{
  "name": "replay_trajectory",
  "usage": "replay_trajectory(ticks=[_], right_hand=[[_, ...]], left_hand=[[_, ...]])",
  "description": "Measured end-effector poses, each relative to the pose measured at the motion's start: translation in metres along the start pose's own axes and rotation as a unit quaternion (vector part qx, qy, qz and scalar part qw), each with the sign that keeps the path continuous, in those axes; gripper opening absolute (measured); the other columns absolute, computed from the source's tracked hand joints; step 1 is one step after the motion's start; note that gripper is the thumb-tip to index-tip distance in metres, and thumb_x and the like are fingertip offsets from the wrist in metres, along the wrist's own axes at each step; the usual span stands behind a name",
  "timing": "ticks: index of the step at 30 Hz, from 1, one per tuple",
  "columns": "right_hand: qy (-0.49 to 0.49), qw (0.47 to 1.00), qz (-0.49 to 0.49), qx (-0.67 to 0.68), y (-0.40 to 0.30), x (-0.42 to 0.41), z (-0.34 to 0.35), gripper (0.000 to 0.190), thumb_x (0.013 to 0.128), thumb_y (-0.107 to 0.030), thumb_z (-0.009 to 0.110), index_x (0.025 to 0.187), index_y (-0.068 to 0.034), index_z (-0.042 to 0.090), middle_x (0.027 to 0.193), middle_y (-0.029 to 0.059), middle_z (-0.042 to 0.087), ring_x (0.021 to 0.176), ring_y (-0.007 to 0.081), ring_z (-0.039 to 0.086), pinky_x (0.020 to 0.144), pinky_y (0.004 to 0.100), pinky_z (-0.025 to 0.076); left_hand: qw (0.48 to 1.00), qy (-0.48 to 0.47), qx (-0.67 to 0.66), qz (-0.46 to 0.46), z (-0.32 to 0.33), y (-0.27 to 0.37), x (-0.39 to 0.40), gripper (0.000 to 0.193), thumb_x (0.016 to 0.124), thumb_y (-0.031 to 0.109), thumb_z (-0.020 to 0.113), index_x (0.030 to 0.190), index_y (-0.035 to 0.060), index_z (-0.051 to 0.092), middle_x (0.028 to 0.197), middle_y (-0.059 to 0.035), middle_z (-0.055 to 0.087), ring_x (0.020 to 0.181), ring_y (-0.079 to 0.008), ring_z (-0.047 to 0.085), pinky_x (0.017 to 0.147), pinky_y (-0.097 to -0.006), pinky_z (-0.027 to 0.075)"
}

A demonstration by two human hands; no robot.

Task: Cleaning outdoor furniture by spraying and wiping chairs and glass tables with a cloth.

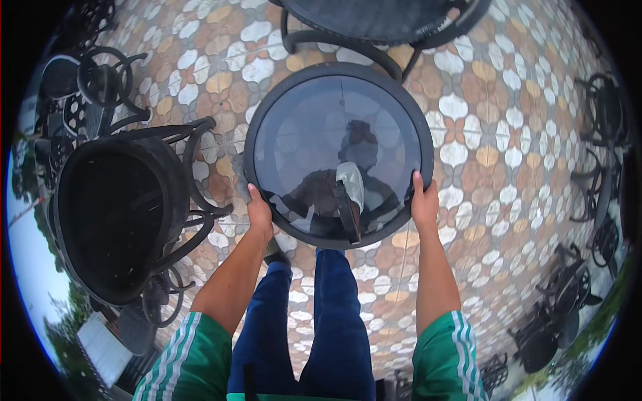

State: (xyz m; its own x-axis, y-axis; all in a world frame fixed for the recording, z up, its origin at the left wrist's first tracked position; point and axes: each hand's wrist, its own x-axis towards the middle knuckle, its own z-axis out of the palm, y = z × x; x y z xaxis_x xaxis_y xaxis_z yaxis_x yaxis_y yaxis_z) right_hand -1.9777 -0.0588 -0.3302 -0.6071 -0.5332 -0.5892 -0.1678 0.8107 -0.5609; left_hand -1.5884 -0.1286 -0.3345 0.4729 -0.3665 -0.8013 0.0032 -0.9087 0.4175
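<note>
A round, dark-tinted glass tabletop [301,150] with a thick black rim is in front of my legs, above the tiled floor. My left hand [259,213] grips its rim at the lower left, with the thumb on top. On the lower right, my right hand [425,203] holds the rim the same way. A grey cloth-like patch [239,173] shows beside the left hand; whether the hand holds it, I cannot tell. The glass mirrors a head and shoulders. What supports the tabletop is hidden beneath it. A pale shape and a dark strip also show in the glass.
Close on the left stands a black table [110,225] with curved legs [198,165]. Another black round table [371,20] is just beyond the tabletop. Black chairs [604,110] line the right edge, and more furniture [103,82] stands at far left. Patterned tiles [486,155] cover the floor.
</note>
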Motion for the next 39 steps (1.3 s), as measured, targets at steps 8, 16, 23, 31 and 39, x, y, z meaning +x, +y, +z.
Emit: replay_trajectory(ticks=[8,16,23,31,39], right_hand=[[0.062,0.997,0.022,0.04,0.052,-0.029,-0.027,0.072,0.101,-0.057,0.06,0.13,0.009,0.061,0.12,0.0289,0.07,0.114,0.0397,0.068,0.1,0.0428,0.049],[0.117,0.993,0.029,-0.018,0.117,0.0,-0.097,0.077,0.103,-0.062,0.053,0.132,0.01,0.06,0.12,0.0256,0.07,0.111,0.0382,0.067,0.099,0.0424,0.049],[0.087,0.995,0.041,0.022,0.13,0.005,-0.126,0.073,0.105,-0.063,0.049,0.127,0.007,0.06,0.106,0.0174,0.07,0.094,0.0289,0.065,0.087,0.0396,0.05],[0.046,0.994,0.021,-0.095,0.102,0.007,-0.152,0.07,0.107,-0.06,0.046,0.136,0.004,0.054,0.13,0.0308,0.064,0.125,0.0473,0.06,0.105,0.0486,0.046],[0.075,0.99,-0.083,-0.09,-0.026,0.066,-0.197,0.042,0.102,-0.037,0.066,0.124,-0.001,0.065,0.116,0.0223,0.072,0.113,0.0375,0.069,0.098,0.0449,0.052]], left_hand=[[0.998,-0.057,0.027,-0.018,0.011,-0.026,-0.013,0.09,0.106,0.071,0.034,0.148,-0.0063,0.05,0.143,-0.0149,0.06,0.127,-0.0278,0.058,0.111,-0.0404,0.042],[0.989,-0.099,0.103,-0.026,0.074,-0.059,-0.073,0.103,0.103,0.078,0.027,0.141,-0.013,0.056,0.141,-0.022,0.062,0.13,-0.0324,0.058,0.11,-0.0368,0.041],[0.99,-0.117,0.06,-0.05,0.098,-0.068,-0.099,0.091,0.107,0.069,0.034,0.148,-0.0115,0.047,0.15,-0.0154,0.057,0.135,-0.0241,0.052,0.116,-0.0317,0.034],[0.985,-0.144,0.09,0.024,0.063,-0.044,-0.066,0.088,0.105,0.07,0.039,0.137,-0.0101,0.056,0.131,-0.0203,0.067,0.11,-0.0316,0.071,0.092,-0.0414,0.061],[0.993,0.028,-0.109,0.041,0.043,0.158,0.013,0.095,0.104,0.072,0.036,0.151,-0.0103,0.032,0.104,-0.0262,0.072,0.076,-0.0355,0.076,0.069,-0.0422,0.063]])
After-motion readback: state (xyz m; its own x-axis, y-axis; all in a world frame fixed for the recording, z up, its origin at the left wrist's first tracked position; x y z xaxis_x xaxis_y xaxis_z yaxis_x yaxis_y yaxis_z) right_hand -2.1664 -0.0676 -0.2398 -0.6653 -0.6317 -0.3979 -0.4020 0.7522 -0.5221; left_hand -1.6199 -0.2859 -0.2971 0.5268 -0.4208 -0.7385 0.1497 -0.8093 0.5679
